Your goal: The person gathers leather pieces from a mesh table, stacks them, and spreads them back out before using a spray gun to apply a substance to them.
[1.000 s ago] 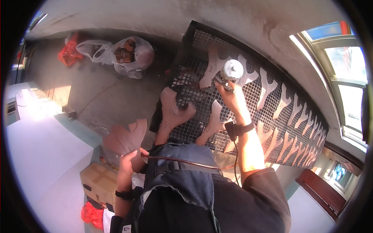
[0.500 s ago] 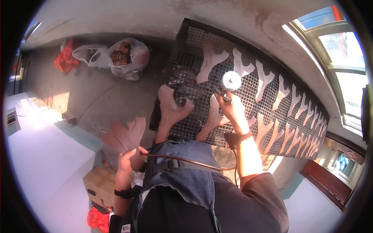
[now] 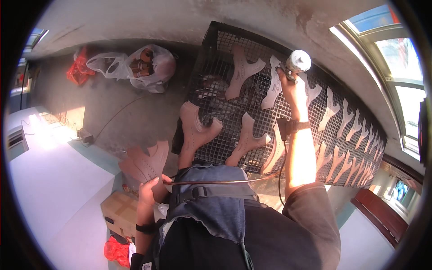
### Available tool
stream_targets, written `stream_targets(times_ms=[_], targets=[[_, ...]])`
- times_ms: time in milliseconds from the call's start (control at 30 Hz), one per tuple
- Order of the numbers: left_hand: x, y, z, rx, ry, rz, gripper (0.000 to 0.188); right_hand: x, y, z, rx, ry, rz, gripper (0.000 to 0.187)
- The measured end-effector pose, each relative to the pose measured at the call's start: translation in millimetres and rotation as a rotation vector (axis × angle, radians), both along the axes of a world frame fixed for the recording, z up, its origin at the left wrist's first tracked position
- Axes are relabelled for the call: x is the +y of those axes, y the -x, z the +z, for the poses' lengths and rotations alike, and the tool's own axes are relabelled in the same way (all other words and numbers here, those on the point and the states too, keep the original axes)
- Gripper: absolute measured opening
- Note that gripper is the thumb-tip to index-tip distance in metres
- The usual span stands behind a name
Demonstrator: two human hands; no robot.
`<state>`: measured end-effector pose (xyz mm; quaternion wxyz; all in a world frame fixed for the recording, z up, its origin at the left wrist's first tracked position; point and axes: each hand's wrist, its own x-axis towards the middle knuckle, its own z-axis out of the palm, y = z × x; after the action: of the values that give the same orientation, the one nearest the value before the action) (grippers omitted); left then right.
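Note:
My right hand (image 3: 294, 92) is closed around a spray gun (image 3: 299, 61) with a white cup on top, over the far row of pieces on a black mesh rack (image 3: 224, 107). Y-shaped pink-beige cut pieces (image 3: 243, 72), which look like leather shoe uppers, lie in two rows on the mesh. My forearm and the gun partly cover some of them. Low at the left, my left hand (image 3: 147, 191) pinches a fanned stack of similar pieces (image 3: 146, 164). A brown hose (image 3: 211, 182) runs from beside that hand across my waist towards my right arm.
Clear plastic bags (image 3: 150, 72) and a red bag (image 3: 81, 67) lie on the floor at the far left. A cardboard box (image 3: 119, 211) and another red bag (image 3: 117, 252) are near my left elbow. White-topped surfaces (image 3: 54, 166) stand left; a window (image 3: 398, 58) is at the right.
My right hand has moved right and farther away with the spray gun, along the far row. My left hand keeps hold of its stack, almost in the same place.

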<state>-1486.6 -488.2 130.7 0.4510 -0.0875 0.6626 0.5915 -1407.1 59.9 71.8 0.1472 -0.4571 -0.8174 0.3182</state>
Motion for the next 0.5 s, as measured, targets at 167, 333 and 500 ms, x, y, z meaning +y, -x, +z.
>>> stream_targets(times_ms=[167, 333, 500], targets=[[2.8, -5.7, 0.0, 0.001, -0.021, 0.038, 0.041, 6.2, -0.1, 2.3, 0.127, -0.04, 0.03, 0.04], [-1.5, -9.5, 2.8, 0.018, -0.027, 0.043, 0.04, -14.9, -11.3, 6.9, 0.171, -0.061, -0.012, 0.038], [-7.1, -13.5, 0.6, 0.014, -0.105, 0.021, 0.041, -64.2, -28.6, 4.7, 0.059, 0.099, 0.108, 0.042]])
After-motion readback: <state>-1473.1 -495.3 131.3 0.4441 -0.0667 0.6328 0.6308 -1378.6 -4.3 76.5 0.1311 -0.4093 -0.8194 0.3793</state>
